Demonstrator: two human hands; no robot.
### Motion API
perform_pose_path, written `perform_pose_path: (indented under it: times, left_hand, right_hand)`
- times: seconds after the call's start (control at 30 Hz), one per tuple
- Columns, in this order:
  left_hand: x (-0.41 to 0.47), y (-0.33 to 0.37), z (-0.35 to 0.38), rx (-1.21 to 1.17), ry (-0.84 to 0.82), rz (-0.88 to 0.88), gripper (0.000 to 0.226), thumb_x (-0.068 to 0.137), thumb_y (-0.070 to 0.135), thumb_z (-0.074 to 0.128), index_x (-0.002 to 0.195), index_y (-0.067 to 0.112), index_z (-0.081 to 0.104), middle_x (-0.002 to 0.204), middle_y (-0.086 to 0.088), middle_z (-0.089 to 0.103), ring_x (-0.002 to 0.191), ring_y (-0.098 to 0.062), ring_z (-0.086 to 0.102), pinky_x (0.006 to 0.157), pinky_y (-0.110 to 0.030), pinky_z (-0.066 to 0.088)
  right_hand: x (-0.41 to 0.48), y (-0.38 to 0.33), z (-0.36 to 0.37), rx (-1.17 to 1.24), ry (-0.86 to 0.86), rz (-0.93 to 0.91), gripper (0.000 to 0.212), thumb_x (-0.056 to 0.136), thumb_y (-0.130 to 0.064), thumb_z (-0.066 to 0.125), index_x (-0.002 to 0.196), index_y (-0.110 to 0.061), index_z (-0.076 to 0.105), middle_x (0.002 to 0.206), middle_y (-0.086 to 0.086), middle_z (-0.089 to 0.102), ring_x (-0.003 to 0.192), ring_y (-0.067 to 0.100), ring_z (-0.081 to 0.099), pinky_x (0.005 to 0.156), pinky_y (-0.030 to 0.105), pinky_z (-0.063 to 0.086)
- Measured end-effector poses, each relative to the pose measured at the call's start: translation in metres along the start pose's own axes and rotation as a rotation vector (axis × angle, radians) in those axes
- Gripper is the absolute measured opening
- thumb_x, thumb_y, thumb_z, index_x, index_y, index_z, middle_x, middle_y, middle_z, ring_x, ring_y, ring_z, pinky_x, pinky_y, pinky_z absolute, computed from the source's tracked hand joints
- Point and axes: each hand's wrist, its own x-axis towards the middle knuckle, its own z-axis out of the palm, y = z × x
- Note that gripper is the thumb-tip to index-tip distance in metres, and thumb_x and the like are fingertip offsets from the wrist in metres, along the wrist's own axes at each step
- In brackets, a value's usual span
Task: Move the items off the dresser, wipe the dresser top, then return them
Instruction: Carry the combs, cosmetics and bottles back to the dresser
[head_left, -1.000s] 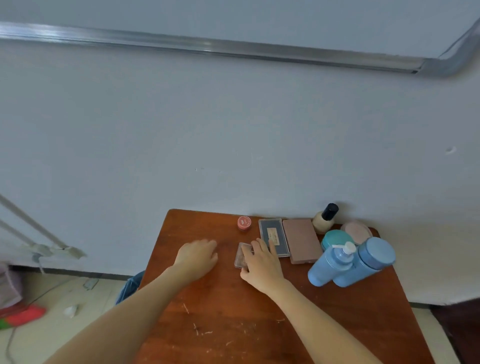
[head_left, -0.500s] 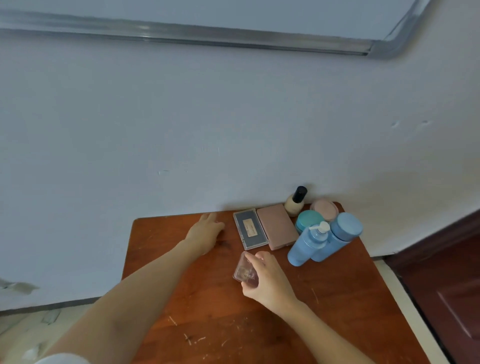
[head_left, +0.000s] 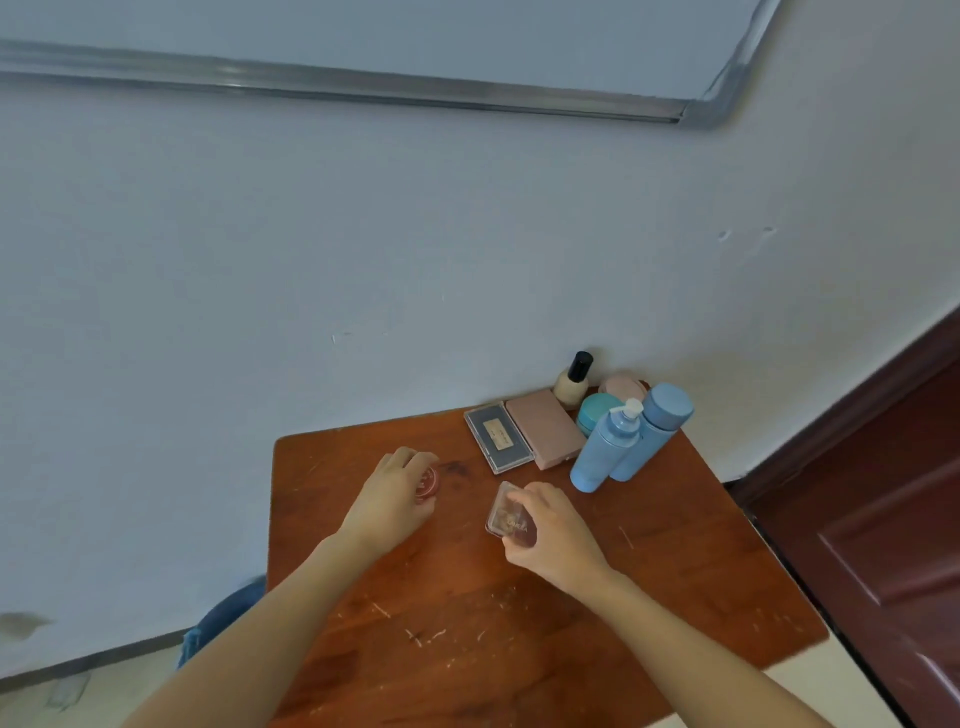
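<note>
The left hand (head_left: 387, 499) grips the small red round tin (head_left: 427, 482), fingers curled over it, on the bench (head_left: 467, 623) (a scratched wooden dresser top). The right hand (head_left: 550, 535) grips the clear square compact (head_left: 508, 514) at mid-bench. The remaining cosmetics, including two blue bottles (head_left: 623, 447), stand clustered at the far right corner.

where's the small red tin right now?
Head view: the small red tin is in the left hand, left of centre on the dresser top, across from the clear compact in the right hand.
</note>
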Motion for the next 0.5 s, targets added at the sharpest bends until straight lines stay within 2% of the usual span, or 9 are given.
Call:
perform_pose_path:
  times: [0.23,0.5]
  left_hand:
    - [-0.015,0.037,0.027,0.016,-0.176,0.186,0.048,0.089,0.02,0.054,0.135,0.02,0.043,0.132,0.001,0.044,0.118,-0.014,0.041,0.099,-0.021,0.035]
    - [-0.032,0.16,0.055,0.028,-0.213,0.507,0.048,0.087,0.019,0.055,0.134,0.017,0.045,0.126,0.0,0.047,0.115,-0.015,0.041,0.097,-0.019,0.03]
  right_hand:
    - [-0.074,0.02,-0.002,0.018,0.142,0.151,0.051,0.08,-0.026,0.061,0.129,-0.019,0.046,0.122,-0.001,0.044,0.113,0.011,0.041,0.089,0.013,0.039]
    - [-0.19,0.076,-0.043,0.093,0.376,0.402,0.052,0.08,-0.023,0.064,0.129,-0.017,0.047,0.124,0.001,0.044,0.115,0.013,0.041,0.09,0.01,0.031]
